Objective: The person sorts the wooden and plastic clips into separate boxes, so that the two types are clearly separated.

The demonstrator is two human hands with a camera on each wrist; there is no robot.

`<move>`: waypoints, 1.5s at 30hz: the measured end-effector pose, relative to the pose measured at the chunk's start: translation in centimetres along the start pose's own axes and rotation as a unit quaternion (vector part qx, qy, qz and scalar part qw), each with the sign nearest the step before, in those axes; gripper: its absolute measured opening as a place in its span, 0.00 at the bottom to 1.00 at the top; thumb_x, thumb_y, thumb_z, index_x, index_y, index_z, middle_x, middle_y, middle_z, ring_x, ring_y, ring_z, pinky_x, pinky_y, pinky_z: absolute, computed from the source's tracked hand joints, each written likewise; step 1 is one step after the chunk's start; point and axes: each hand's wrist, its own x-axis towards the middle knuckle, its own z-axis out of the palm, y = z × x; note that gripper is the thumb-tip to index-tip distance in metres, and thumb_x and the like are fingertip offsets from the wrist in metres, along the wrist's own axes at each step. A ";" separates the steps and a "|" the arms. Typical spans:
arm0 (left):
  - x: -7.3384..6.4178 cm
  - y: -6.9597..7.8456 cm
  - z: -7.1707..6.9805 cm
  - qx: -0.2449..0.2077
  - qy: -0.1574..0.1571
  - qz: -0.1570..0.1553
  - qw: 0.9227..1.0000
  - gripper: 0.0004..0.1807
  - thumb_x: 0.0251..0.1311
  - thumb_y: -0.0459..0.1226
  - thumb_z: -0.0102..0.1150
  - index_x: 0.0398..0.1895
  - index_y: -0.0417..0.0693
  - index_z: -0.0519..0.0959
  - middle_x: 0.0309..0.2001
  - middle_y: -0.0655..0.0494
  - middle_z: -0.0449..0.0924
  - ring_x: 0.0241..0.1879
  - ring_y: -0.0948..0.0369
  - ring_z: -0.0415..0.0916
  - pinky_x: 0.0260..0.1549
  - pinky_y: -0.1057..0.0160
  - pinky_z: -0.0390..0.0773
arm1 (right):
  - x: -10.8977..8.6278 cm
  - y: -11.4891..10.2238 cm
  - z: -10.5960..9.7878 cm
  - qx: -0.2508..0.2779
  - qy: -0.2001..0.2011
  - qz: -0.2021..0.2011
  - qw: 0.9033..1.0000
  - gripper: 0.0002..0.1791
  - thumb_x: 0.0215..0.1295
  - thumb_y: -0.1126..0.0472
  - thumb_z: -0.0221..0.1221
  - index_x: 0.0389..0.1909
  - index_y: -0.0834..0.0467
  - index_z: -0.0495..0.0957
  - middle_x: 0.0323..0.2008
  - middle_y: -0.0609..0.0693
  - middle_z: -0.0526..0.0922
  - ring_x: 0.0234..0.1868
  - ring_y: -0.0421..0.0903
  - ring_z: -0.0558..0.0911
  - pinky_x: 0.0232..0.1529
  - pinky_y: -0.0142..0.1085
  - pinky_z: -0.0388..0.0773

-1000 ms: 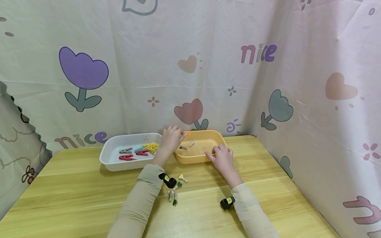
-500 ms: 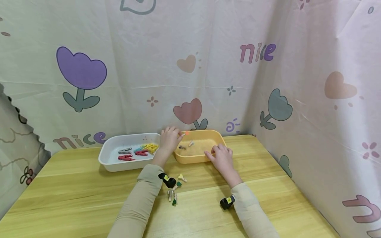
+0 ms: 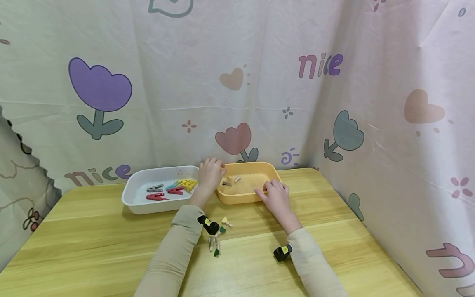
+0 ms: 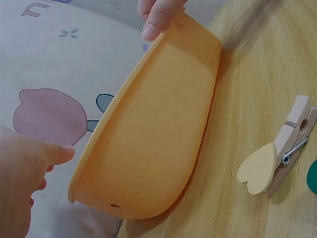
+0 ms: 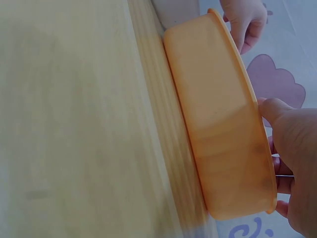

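My left hand (image 3: 210, 175) hovers over the left end of the orange-yellow tray (image 3: 241, 199), its fingers loose and holding nothing visible. In the left wrist view its thumb (image 4: 60, 153) points toward the tray's rim. Several small wooden clothespins (image 3: 237, 179) lie inside the tray near its left side. With thumb and fingers, my right hand (image 3: 276, 196) grips the tray's front rim at the right; in the right wrist view its fingers (image 5: 283, 184) reach over the rim. A clothespin with a cream heart (image 4: 257, 169) lies on the table before the tray.
A white tray (image 3: 142, 208) with red, grey, blue and yellow plastic clothespins stands to the left. More wooden clothespins, some with a green heart (image 3: 222, 230), lie on the wooden table (image 3: 92, 247). A printed cloth (image 3: 167, 82) hangs behind.
A wooden clothespin with an orange heart, pinched in my left hand earlier, has been let go; another clothespin now shows in the orange-yellow tray. My right hand stays on the rim.
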 end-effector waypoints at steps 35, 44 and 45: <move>-3.3 -0.6 -1.8 0.024 0.039 0.056 0.997 0.10 0.58 0.45 0.67 0.39 0.53 0.80 0.41 0.55 0.78 0.46 0.53 0.72 0.44 0.54 0.70 | 0.0 -0.1 0.1 0.005 -0.002 0.006 1.000 0.22 0.64 0.39 0.59 0.26 0.54 0.75 0.29 0.49 0.71 0.36 0.50 0.73 0.58 0.54 0.63; -4.8 -1.1 -2.9 0.034 0.061 0.117 0.991 0.11 0.58 0.45 0.67 0.39 0.52 0.80 0.39 0.54 0.78 0.42 0.54 0.72 0.43 0.54 0.70 | 0.0 0.0 0.1 0.004 0.000 0.005 1.000 0.21 0.64 0.39 0.59 0.26 0.54 0.75 0.29 0.49 0.71 0.36 0.50 0.72 0.58 0.54 0.63; -5.0 -1.2 -2.9 0.035 0.067 0.124 0.989 0.11 0.57 0.45 0.68 0.39 0.52 0.81 0.38 0.54 0.78 0.42 0.54 0.72 0.43 0.54 0.70 | 0.0 0.0 0.1 0.004 0.000 0.005 1.000 0.21 0.64 0.40 0.59 0.26 0.54 0.75 0.29 0.49 0.71 0.36 0.50 0.72 0.58 0.54 0.63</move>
